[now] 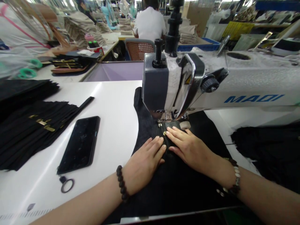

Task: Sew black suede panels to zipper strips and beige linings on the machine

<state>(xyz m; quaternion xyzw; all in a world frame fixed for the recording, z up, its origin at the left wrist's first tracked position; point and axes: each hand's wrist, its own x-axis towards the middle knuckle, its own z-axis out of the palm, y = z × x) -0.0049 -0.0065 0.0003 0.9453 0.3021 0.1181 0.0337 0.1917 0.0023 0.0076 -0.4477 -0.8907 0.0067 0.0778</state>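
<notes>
A large black piece of material (150, 187) lies under the head of a white and grey sewing machine (156, 84). A zipper with a gold pull (164, 133) runs along it, just in front of the presser foot. My left hand (144, 162) rests flat on the material left of the zipper, its fingers stretched toward the foot. To the right of the zipper, my right hand (191, 148) lies palm down with spread fingers, the fingertips beside the gold pull. Neither hand grips anything.
A black phone (79, 143) with a ring strap lies on the white table (117, 125). Stacked black zipper pieces (35, 131) are at the left, and more black material (269, 153) at the right. Behind the machine, a person in white (150, 23) sits on a brown chair (140, 50).
</notes>
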